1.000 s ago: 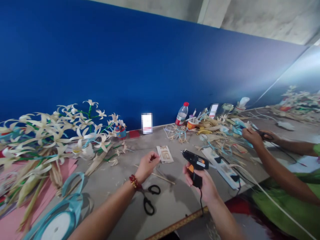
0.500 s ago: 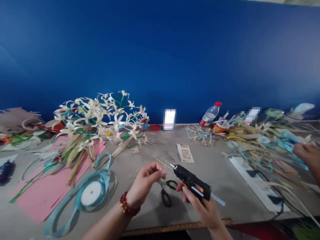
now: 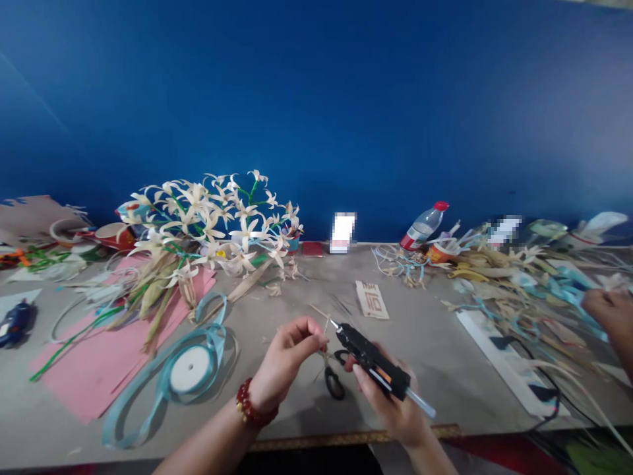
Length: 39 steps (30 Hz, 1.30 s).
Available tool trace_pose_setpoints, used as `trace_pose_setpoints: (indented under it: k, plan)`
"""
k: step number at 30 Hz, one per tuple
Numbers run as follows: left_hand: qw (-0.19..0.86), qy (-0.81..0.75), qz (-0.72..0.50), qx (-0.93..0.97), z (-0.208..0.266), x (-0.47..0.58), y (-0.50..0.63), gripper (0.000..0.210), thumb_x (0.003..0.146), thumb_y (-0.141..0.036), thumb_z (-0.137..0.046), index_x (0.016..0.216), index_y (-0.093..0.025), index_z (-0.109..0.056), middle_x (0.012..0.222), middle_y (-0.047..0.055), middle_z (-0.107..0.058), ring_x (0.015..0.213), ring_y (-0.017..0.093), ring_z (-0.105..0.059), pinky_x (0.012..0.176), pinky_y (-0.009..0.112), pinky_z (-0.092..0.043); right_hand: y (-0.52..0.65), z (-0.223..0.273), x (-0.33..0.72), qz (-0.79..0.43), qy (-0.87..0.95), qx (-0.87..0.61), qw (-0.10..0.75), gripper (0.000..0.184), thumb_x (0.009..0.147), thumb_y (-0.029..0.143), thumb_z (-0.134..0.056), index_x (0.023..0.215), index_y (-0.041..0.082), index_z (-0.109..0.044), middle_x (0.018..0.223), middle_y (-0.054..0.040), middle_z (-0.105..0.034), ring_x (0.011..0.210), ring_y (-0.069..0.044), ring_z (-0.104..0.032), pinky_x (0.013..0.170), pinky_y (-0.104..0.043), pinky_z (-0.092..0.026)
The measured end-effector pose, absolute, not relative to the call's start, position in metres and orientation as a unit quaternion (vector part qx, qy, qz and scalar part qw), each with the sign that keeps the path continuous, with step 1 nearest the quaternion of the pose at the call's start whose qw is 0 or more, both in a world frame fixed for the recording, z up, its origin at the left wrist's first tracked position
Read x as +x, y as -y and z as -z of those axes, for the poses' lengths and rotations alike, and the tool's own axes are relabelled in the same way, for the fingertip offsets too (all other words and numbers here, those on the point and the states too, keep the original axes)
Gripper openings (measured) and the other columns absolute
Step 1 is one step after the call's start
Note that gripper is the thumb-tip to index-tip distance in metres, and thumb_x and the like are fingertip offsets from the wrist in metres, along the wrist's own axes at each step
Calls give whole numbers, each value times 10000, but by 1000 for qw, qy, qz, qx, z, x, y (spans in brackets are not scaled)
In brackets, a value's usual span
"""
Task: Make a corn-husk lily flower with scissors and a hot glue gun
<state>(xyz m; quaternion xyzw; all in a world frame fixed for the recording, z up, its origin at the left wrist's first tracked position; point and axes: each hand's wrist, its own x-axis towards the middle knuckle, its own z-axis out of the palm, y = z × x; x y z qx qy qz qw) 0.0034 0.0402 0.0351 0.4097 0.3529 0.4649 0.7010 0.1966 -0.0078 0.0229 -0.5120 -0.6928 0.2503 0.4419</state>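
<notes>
My right hand (image 3: 388, 396) is wrapped round a black glue gun (image 3: 370, 359), with a clear glue stick poking out of its back end. The nozzle points up and left, at a thin pale stem (image 3: 327, 323) pinched in the fingertips of my left hand (image 3: 294, 349). Nozzle and stem look close together; whether they touch I cannot tell. Behind both hands, black-handled scissors (image 3: 335, 384) lie on the table, partly covered. A red bead bracelet (image 3: 251, 404) circles my left wrist.
At left, a blue ribbon spool (image 3: 190, 369) lies beside pink paper (image 3: 82, 389) and a bunch of pale handmade flowers (image 3: 217, 224). A power strip (image 3: 509, 366) with cords lies right. Another person's hand (image 3: 606, 313) is at the right edge. A bottle (image 3: 422, 227) leans at the back.
The glue gun's nozzle has moved left, closer to the pale stem in my left hand. The whole view has shifted slightly.
</notes>
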Motion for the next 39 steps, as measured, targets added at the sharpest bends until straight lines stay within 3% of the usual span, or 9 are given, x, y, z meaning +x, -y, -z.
trace_pose_setpoints:
  k: [10, 39]
  plan:
    - [701, -353, -467, 407, -38, 3, -38, 174, 796, -282, -728, 750, -154, -619, 715, 6, -585, 715, 131, -514, 726, 244, -413, 3, -27, 194, -159, 732, -496, 439, 104, 917, 253, -554, 848, 218, -625, 657, -10, -664, 567, -179, -653, 556, -272, -513]
    - [703, -352, -476, 394, -35, 6, -40, 166, 799, -269, -734, 752, -153, -625, 735, 8, -599, 720, 128, -521, 737, 251, -420, 2, -21, 199, -176, 741, -488, 426, 59, 905, 222, -562, 848, 240, -565, 685, 4, -674, 583, -177, -668, 572, -271, -517]
